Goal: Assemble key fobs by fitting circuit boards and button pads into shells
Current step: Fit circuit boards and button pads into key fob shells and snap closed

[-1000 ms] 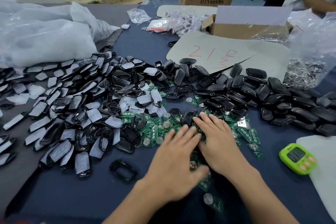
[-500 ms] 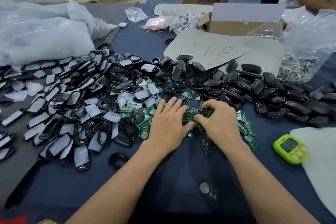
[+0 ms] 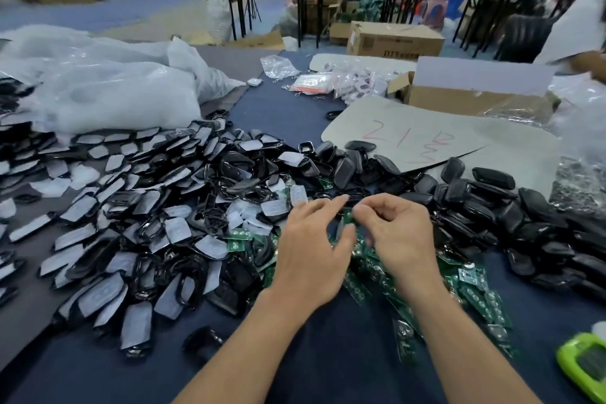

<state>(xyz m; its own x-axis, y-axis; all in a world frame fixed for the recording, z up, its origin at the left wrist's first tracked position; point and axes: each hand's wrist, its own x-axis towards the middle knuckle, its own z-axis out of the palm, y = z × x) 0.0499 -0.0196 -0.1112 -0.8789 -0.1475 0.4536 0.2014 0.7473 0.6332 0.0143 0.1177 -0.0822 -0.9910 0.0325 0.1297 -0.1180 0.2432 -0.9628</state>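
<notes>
My left hand [image 3: 311, 249] and my right hand [image 3: 400, 236] meet above a heap of green circuit boards [image 3: 472, 292] on the dark blue table. Between their fingertips stands one small green circuit board [image 3: 348, 218], pinched by both hands. A big pile of black shells with grey-white button pads [image 3: 137, 207] lies to the left. Glossy black shell halves [image 3: 511, 210] are heaped to the right. A lone black frame [image 3: 203, 339] lies near the front.
A green timer [image 3: 587, 366] sits at the front right. Behind the piles lie a grey sheet with red writing [image 3: 410, 138], a cardboard box [image 3: 472, 98], small packets [image 3: 347, 84] and white plastic bags [image 3: 108, 88]. A person's arm shows at the far right.
The camera has tilted up, showing the room behind. My hands went from lying flat on the boards to lifting one board between their fingertips.
</notes>
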